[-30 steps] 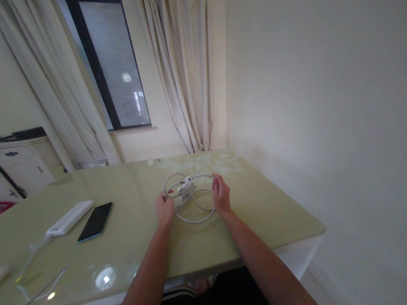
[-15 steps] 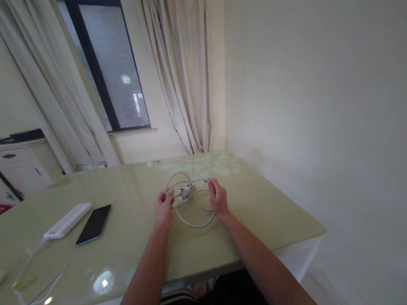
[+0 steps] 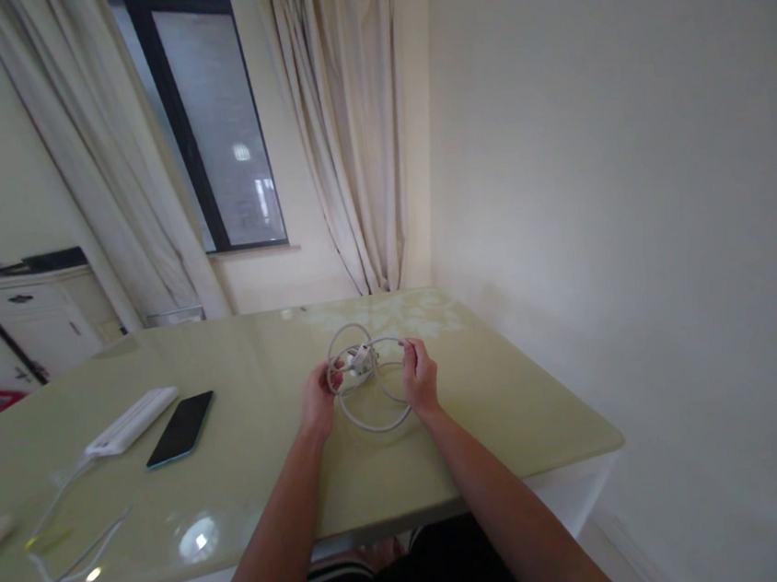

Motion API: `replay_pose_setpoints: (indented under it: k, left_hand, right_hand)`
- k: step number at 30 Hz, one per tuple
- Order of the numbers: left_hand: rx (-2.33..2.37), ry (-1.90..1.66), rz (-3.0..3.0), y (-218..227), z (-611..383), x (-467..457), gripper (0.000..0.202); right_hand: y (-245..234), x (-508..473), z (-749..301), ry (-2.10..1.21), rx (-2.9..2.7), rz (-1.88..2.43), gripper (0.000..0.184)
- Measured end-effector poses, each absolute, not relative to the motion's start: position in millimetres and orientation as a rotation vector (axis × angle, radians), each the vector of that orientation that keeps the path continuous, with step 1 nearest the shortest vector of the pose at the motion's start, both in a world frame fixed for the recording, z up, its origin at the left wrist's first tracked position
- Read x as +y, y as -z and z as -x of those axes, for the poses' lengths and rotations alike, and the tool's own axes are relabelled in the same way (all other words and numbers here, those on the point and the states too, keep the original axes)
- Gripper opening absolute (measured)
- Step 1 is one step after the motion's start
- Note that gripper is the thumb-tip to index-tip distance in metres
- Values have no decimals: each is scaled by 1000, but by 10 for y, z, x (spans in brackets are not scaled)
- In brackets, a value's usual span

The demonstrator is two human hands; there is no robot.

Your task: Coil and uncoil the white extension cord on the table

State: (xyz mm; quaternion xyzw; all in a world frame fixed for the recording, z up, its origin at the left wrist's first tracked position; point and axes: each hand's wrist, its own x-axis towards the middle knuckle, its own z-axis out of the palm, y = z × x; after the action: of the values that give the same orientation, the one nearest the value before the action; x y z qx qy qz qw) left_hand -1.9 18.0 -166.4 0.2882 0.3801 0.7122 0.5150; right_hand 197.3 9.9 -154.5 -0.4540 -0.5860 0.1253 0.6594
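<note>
A white power cable [image 3: 377, 429] lies in several loose loops between my hands, over the tabletop near its middle. Its white plug [image 3: 361, 360] sits among the loops, closer to my left side. My left hand [image 3: 319, 398] has its fingers closed on the left part of the cable by the plug. On the other side, my right hand [image 3: 420, 377] pinches the right side of the loops between thumb and fingers. Parts of the cable behind the fingers are hidden.
A black-screened phone [image 3: 181, 429] and a white power strip [image 3: 133, 421] lie to the left on the pale green table [image 3: 512, 408]. A thin cord [image 3: 58, 578] runs off the front left edge. A wall [image 3: 630, 210] stands close on the right.
My left hand has shifted slightly right, and its fingers sit differently on the cable. The loops and plug have moved a little to the right; my right hand has barely moved.
</note>
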Motion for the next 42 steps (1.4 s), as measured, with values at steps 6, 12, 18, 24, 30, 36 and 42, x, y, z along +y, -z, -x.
replay_pose_setpoints:
  k: [6, 12, 18, 24, 30, 36, 42]
  left_hand:
    - [806, -1720, -729, 1671, -8, 174, 36]
    - [765, -1708, -794, 1655, 2, 125, 43]
    - [687, -1733, -681, 1644, 23, 126, 43]
    - [799, -1858, -525, 1647, 46, 170, 45]
    - [976, -1881, -611, 1639, 43, 145, 55]
    - [973, -1843, -736, 1602, 12, 92, 60]
    - [954, -1828, -660, 1611, -7, 98, 59]
  right_hand:
    - [1556, 95, -1964, -248, -1347, 1026, 41]
    - [1585, 108, -1936, -269, -1386, 1077, 43]
    - [1660, 165, -1895, -265, -1475, 1224, 40]
    - [1715, 179, -1861, -325, -1601, 1245, 34]
    - [1717, 169, -1834, -393, -1606, 1163, 34]
    - [1744, 150, -1787, -454, -1504, 1185, 34]
    - [1776, 118, -1750, -560, -1566, 1121, 33]
